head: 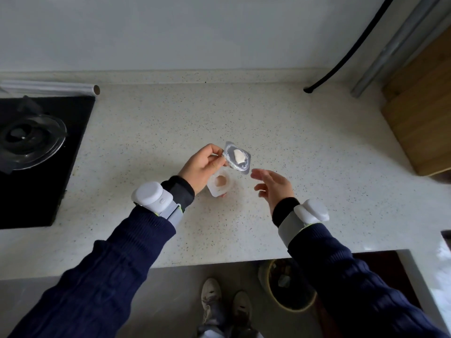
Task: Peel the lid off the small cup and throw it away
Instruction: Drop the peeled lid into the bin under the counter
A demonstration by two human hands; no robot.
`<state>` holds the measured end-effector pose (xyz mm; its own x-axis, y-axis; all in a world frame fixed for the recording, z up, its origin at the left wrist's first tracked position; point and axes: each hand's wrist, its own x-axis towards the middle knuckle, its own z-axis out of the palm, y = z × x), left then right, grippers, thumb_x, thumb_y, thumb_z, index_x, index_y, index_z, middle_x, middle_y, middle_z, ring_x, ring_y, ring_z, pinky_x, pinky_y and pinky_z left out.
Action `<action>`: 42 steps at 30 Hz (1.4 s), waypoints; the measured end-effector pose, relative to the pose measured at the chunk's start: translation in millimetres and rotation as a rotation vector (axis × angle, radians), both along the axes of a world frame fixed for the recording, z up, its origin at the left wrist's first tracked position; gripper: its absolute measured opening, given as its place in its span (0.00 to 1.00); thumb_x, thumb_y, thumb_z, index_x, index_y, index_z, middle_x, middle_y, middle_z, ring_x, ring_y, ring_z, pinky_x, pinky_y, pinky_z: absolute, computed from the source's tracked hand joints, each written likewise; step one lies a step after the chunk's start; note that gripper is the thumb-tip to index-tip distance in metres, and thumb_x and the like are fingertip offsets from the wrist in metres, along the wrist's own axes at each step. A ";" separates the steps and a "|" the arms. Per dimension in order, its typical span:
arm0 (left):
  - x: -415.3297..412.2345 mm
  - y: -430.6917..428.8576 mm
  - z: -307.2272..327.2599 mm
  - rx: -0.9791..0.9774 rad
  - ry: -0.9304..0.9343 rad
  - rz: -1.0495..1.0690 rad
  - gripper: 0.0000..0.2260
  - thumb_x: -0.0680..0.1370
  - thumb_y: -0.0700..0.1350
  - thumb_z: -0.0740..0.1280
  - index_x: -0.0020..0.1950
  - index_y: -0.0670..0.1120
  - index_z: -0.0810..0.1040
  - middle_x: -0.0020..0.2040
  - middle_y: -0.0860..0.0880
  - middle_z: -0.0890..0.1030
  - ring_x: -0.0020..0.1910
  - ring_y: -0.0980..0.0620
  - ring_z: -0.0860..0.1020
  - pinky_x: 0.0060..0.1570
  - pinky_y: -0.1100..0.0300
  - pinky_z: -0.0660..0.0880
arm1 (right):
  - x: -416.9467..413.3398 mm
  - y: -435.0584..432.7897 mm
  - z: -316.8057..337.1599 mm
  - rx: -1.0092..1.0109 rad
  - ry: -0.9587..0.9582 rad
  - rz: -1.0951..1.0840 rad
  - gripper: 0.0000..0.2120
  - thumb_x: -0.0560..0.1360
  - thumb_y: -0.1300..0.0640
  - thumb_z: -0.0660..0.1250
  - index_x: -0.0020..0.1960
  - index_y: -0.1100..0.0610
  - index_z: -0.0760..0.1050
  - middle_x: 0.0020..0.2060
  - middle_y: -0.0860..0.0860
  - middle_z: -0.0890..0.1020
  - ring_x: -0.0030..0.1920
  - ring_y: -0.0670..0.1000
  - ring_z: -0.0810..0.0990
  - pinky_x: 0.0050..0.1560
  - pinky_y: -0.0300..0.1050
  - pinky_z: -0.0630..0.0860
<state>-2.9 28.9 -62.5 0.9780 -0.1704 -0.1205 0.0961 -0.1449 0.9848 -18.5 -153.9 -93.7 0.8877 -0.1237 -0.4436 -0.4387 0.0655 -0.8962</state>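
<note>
The left hand [202, 167] pinches one corner of the peeled lid [237, 158] above the open small cup [220, 183], which stands on the surface [305, 147]; the right hand [273, 185] is open and empty beside it. A white residue sticks to the lid and may drip, I think, because the lid is tilted, with its long axis running from the fingers down to the right. The bin [290, 286] waits on the floor.

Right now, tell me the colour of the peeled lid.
Silvery foil lid with a white smear at its centre, seen in the head view.
</note>
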 end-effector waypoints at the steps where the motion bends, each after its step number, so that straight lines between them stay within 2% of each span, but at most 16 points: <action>1: -0.8 -15.2 4.1 0.016 0.007 -0.059 0.10 0.79 0.37 0.60 0.42 0.52 0.71 0.39 0.53 0.79 0.34 0.71 0.77 0.35 0.80 0.70 | -0.6 -12.8 4.5 0.069 -0.013 -0.058 0.13 0.78 0.58 0.58 0.43 0.58 0.80 0.40 0.52 0.82 0.29 0.47 0.73 0.32 0.39 0.69; 5: -11.4 -47.7 4.8 -0.010 0.038 -0.165 0.07 0.79 0.36 0.59 0.43 0.46 0.70 0.39 0.50 0.77 0.26 0.71 0.75 0.28 0.80 0.69 | -4.7 -41.0 14.9 0.232 0.006 -0.141 0.14 0.78 0.57 0.59 0.39 0.60 0.79 0.29 0.49 0.82 0.24 0.45 0.71 0.26 0.36 0.68; 8: -18.0 -78.9 -1.4 0.000 0.051 -0.261 0.04 0.79 0.35 0.59 0.45 0.43 0.69 0.39 0.49 0.78 0.31 0.72 0.76 0.33 0.80 0.69 | -18.8 -72.9 16.7 0.234 0.008 -0.221 0.11 0.76 0.58 0.62 0.38 0.60 0.78 0.23 0.46 0.80 0.24 0.44 0.71 0.24 0.34 0.68; 14: -34.4 -133.8 -14.2 0.024 0.110 -0.430 0.07 0.79 0.38 0.60 0.43 0.49 0.70 0.40 0.53 0.79 0.34 0.72 0.76 0.35 0.80 0.70 | -63.2 -130.0 7.4 0.186 0.033 -0.335 0.08 0.74 0.59 0.66 0.37 0.59 0.79 0.24 0.46 0.79 0.23 0.43 0.72 0.24 0.33 0.69; 18: -55.4 -169.8 -27.8 0.066 0.142 -0.509 0.04 0.79 0.39 0.61 0.45 0.47 0.71 0.40 0.55 0.79 0.34 0.72 0.77 0.34 0.80 0.70 | -100.4 -165.7 -5.6 0.122 0.063 -0.379 0.09 0.73 0.59 0.67 0.34 0.59 0.79 0.24 0.47 0.79 0.23 0.42 0.71 0.23 0.32 0.67; 20: -68.9 -187.0 -36.3 0.102 0.152 -0.552 0.02 0.78 0.40 0.61 0.47 0.46 0.71 0.42 0.53 0.80 0.37 0.70 0.78 0.34 0.80 0.71 | -119.7 -182.5 -16.4 0.101 0.084 -0.407 0.11 0.73 0.59 0.67 0.32 0.58 0.78 0.22 0.47 0.78 0.23 0.43 0.69 0.24 0.32 0.66; 22: -85.2 -206.9 -47.7 0.132 0.183 -0.584 0.01 0.78 0.40 0.62 0.47 0.46 0.70 0.44 0.49 0.80 0.40 0.63 0.79 0.35 0.79 0.71 | -140.2 -201.1 -29.2 0.063 0.120 -0.433 0.12 0.73 0.58 0.67 0.31 0.57 0.78 0.23 0.49 0.75 0.25 0.46 0.67 0.26 0.35 0.66; 23: -90.6 -208.0 -53.1 0.150 0.196 -0.573 0.02 0.78 0.41 0.62 0.47 0.46 0.70 0.44 0.48 0.80 0.39 0.61 0.78 0.34 0.79 0.71 | -145.7 -202.5 -34.1 0.037 0.142 -0.427 0.13 0.73 0.57 0.67 0.31 0.56 0.79 0.25 0.51 0.75 0.26 0.46 0.67 0.27 0.36 0.65; 25: -107.0 -222.2 -69.7 0.198 0.227 -0.570 0.03 0.78 0.41 0.63 0.45 0.47 0.71 0.40 0.50 0.80 0.32 0.68 0.77 0.30 0.79 0.71 | -163.6 -215.5 -48.2 -0.005 0.198 -0.444 0.15 0.73 0.56 0.67 0.28 0.55 0.80 0.27 0.51 0.75 0.25 0.46 0.66 0.26 0.38 0.65; 28: -132.5 -238.7 -100.6 0.274 0.287 -0.559 0.04 0.78 0.41 0.63 0.44 0.48 0.72 0.35 0.55 0.79 0.26 0.71 0.75 0.26 0.79 0.70 | -188.0 -230.9 -71.9 -0.060 0.291 -0.466 0.16 0.72 0.55 0.68 0.27 0.56 0.79 0.24 0.49 0.75 0.24 0.46 0.67 0.25 0.37 0.66; 31: -148.6 -251.9 -133.0 0.318 0.399 -0.533 0.03 0.78 0.40 0.61 0.47 0.45 0.74 0.42 0.49 0.82 0.33 0.65 0.78 0.26 0.76 0.70 | -207.4 -239.3 -96.2 -0.082 0.352 -0.466 0.15 0.73 0.55 0.68 0.28 0.56 0.77 0.17 0.44 0.73 0.23 0.45 0.67 0.21 0.32 0.66; 35: -156.8 -268.1 -169.4 0.373 0.504 -0.509 0.10 0.79 0.38 0.59 0.55 0.37 0.76 0.41 0.47 0.82 0.33 0.62 0.75 0.22 0.78 0.68 | -219.4 -247.4 -134.3 -0.126 0.400 -0.506 0.15 0.73 0.56 0.67 0.29 0.55 0.76 0.18 0.44 0.74 0.23 0.44 0.67 0.20 0.31 0.64; 38: -159.0 -275.3 -198.5 0.404 0.556 -0.515 0.13 0.80 0.38 0.55 0.61 0.35 0.73 0.54 0.38 0.82 0.42 0.52 0.76 0.24 0.77 0.68 | -222.9 -253.7 -165.7 -0.201 0.431 -0.528 0.16 0.74 0.55 0.66 0.27 0.52 0.75 0.13 0.43 0.73 0.20 0.42 0.69 0.19 0.28 0.63; 40: -157.7 -281.1 -220.5 0.449 0.578 -0.519 0.13 0.80 0.38 0.54 0.63 0.35 0.71 0.57 0.37 0.81 0.47 0.50 0.75 0.28 0.71 0.69 | -224.5 -257.2 -192.4 -0.242 0.475 -0.501 0.17 0.74 0.53 0.66 0.27 0.50 0.74 0.14 0.44 0.74 0.18 0.41 0.70 0.19 0.29 0.62; 42: -154.4 -283.1 -235.6 0.465 0.597 -0.528 0.14 0.80 0.37 0.54 0.64 0.35 0.70 0.58 0.37 0.81 0.48 0.50 0.75 0.32 0.67 0.68 | -223.7 -257.9 -212.4 -0.242 0.526 -0.512 0.17 0.73 0.53 0.68 0.26 0.51 0.74 0.21 0.46 0.75 0.23 0.43 0.71 0.23 0.32 0.67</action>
